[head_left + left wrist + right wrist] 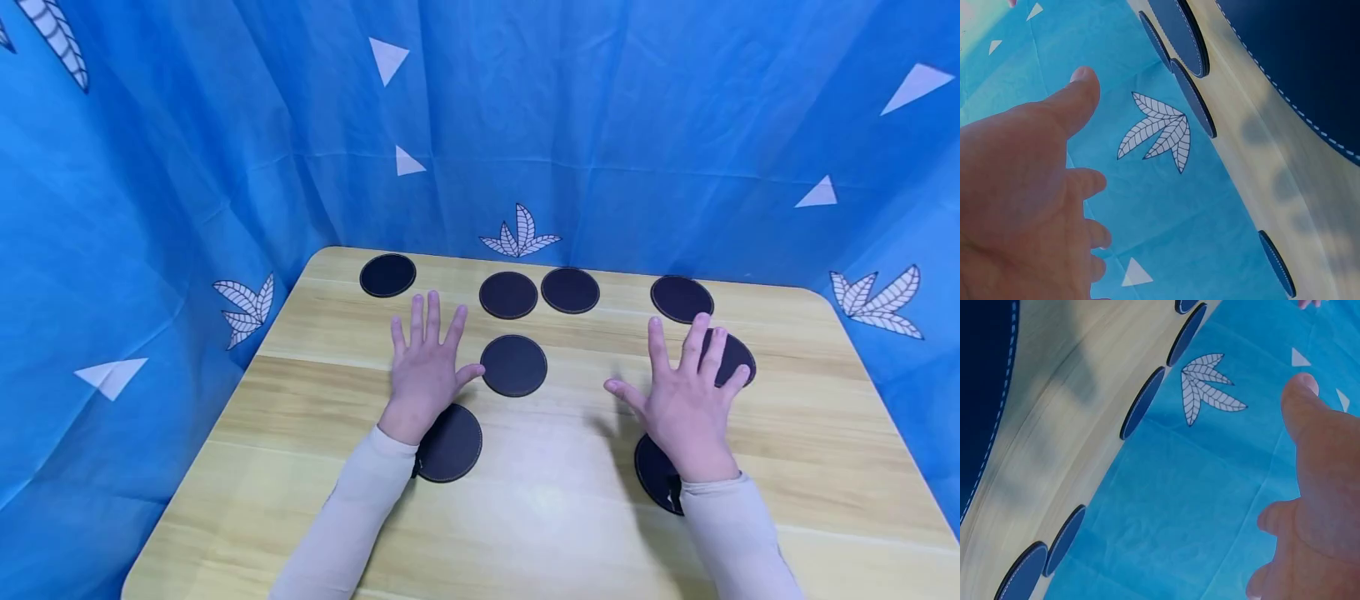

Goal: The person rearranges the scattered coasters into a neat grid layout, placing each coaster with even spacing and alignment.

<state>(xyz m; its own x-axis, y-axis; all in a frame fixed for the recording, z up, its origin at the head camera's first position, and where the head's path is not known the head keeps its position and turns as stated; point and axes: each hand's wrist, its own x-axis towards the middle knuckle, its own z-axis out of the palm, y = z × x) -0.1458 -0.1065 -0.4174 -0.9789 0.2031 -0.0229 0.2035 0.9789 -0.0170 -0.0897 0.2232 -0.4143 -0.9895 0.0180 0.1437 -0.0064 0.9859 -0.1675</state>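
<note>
My left hand (424,375) hovers over the left half of the wooden table with its fingers spread and holding nothing. Partly under its wrist lies a black round coaster with a stitched edge (453,443). Another coaster (514,366) is just right of the thumb. On the right side my right hand (686,408) is also spread wide, palm down, and grips nothing; its shadow falls apart from it on the wood. A coaster (655,471) is partly hidden by the right wrist, and one more (733,353) shows behind its fingers.
Along the table's back edge lie more black coasters, one at far left (387,275), two near the middle (508,295) and one at right (682,299). A blue curtain (630,125) with leaf and triangle prints hangs behind and beside the wooden table (555,517).
</note>
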